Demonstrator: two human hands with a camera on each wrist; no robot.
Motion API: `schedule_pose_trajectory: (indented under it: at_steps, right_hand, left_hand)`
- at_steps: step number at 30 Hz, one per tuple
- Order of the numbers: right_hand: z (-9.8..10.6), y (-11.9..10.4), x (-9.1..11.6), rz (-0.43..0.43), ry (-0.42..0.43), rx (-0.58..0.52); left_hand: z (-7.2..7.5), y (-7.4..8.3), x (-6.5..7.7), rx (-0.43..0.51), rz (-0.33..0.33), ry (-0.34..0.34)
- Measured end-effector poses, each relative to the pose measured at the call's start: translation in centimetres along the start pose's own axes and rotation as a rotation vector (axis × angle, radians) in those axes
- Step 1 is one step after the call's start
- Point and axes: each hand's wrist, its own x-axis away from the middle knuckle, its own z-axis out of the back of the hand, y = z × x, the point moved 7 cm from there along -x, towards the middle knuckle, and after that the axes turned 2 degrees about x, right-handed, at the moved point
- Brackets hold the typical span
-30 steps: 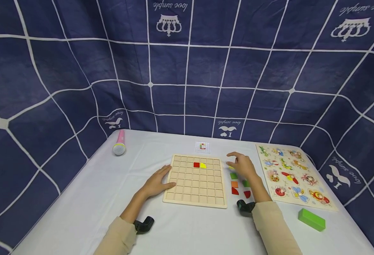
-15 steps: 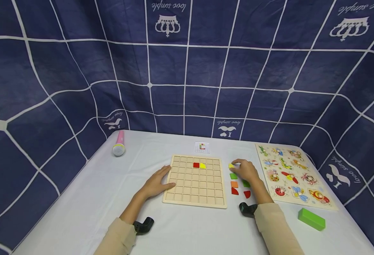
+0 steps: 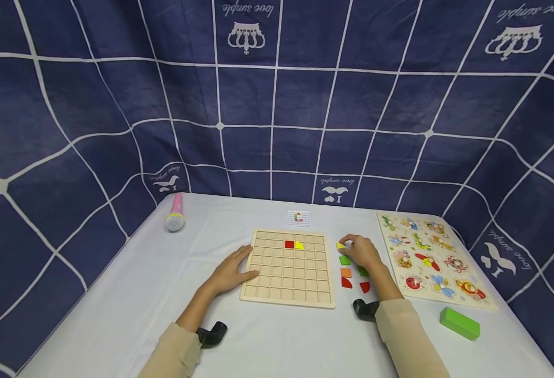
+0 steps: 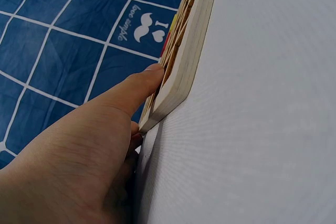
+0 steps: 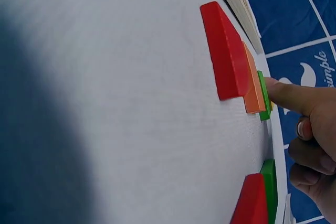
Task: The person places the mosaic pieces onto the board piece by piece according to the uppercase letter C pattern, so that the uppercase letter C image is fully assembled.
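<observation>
At far left on the white table point(image 3: 277, 341), a pink microphone point(image 3: 175, 212), lying with its grey head toward the near side. Next, a black wrist device point(image 3: 213, 334) below a beige sleeve point(image 3: 177, 349), then the left hand point(image 3: 228, 270): rests with fingers extended along the left edge of the wooden grid board point(image 3: 288, 273), thumb on the rim, gripping nothing. Within the board, near its far edge, in neighbouring cells, a red square point(image 3: 289, 244) and a yellow piece point(image 3: 299, 245). Beyond the board, a small pattern card point(image 3: 298, 218). Just right of the board, a second yellow piece point(image 3: 340, 245), slightly tilted, pinched between thumb and finger of the right hand point(image 3: 363, 252). Nearer in the same column, a green square point(image 3: 345, 260), an orange square point(image 3: 346, 273) and a red quarter-round point(image 3: 346, 283); beside these, a second green piece point(image 3: 363, 271), partly under the hand, and a second red piece point(image 3: 364, 287). Farther right, an insect puzzle board point(image 3: 435, 260), flat; nearer, a bright green block point(image 3: 460, 324).
</observation>
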Motion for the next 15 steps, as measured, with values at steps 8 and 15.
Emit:
schedule_pose_trajectory:
  at_steps: [8,15]
  right_hand:
    - [-0.31,-0.37,-0.12,0.011,-0.026,0.021]
    - [0.51,0.52,-0.01,-0.037,0.001,0.028]
  left_hand:
    - [-0.08,-0.02,0.19,0.006,0.001,-0.003]
    - [0.1,0.32,0.19,0.01,-0.012,0.008]
